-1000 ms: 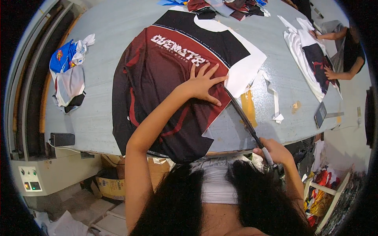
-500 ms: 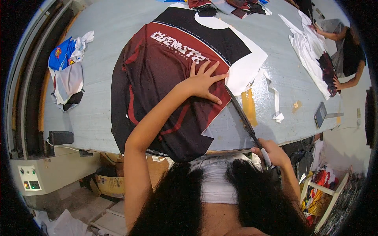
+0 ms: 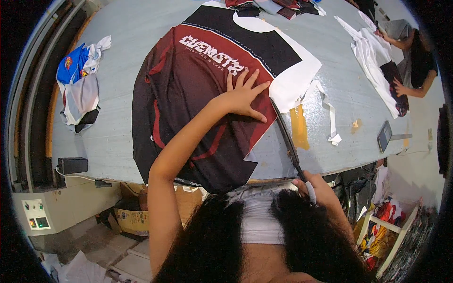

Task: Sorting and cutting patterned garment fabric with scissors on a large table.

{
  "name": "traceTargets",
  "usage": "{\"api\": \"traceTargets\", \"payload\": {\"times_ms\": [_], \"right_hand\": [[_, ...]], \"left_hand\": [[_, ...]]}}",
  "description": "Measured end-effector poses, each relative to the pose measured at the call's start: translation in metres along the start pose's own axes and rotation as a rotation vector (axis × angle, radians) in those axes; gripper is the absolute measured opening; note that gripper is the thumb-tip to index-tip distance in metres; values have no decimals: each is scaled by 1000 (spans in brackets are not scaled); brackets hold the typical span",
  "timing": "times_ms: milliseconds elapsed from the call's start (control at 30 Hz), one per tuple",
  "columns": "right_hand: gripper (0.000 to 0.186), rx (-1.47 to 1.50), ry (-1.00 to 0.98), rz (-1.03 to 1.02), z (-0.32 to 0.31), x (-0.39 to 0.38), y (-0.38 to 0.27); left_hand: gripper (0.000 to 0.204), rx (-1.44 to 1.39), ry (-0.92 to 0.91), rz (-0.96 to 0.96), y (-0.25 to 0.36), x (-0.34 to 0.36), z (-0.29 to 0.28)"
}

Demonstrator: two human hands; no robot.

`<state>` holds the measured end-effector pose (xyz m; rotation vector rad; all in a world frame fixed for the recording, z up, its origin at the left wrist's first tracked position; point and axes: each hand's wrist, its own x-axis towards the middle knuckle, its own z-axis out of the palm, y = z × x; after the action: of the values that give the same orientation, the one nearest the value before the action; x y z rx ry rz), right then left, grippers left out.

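A maroon and black printed jersey piece lies on the grey table, with white fabric or paper under its right side. My left hand rests spread on the maroon area, fingers apart, below the white lettering. My right hand grips long scissors at the table's front edge. The blades run up to the piece's right edge, beside my left thumb and little stretch of white underneath.
Fabric bundles lie at left and back. At right a co-worker handles white pieces. A phone, tape patch, white strip and black adapter are on the table. A crate holds scraps below.
My right hand and the scissor handles have moved a little to the left. My left hand has shifted slightly upward. The co-worker's hands and white pieces have shifted.
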<state>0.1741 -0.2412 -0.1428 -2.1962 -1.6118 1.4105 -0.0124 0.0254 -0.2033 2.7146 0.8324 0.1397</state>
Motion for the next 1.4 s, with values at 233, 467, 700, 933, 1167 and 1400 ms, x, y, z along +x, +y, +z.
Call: {"api": "traceTargets", "payload": {"times_ms": [233, 467, 700, 933, 1167, 1400], "right_hand": [[53, 234, -120, -22, -7, -1, -16], [57, 231, -149, 7, -12, 20, -33], [56, 348, -114, 26, -9, 39, -50], [55, 402, -57, 22, -4, 38, -58], [55, 429, -12, 64, 1, 36, -58], [54, 402, 43, 32, 3, 36, -58]], "left_hand": [[87, 53, 133, 83, -30, 7, -13], [96, 29, 52, 17, -28, 5, -13], [102, 41, 51, -2, -29, 6, -11], [107, 15, 35, -30, -29, 5, -8], [109, 20, 4, -49, -28, 4, -6], [105, 57, 29, -48, -29, 5, -9]]}}
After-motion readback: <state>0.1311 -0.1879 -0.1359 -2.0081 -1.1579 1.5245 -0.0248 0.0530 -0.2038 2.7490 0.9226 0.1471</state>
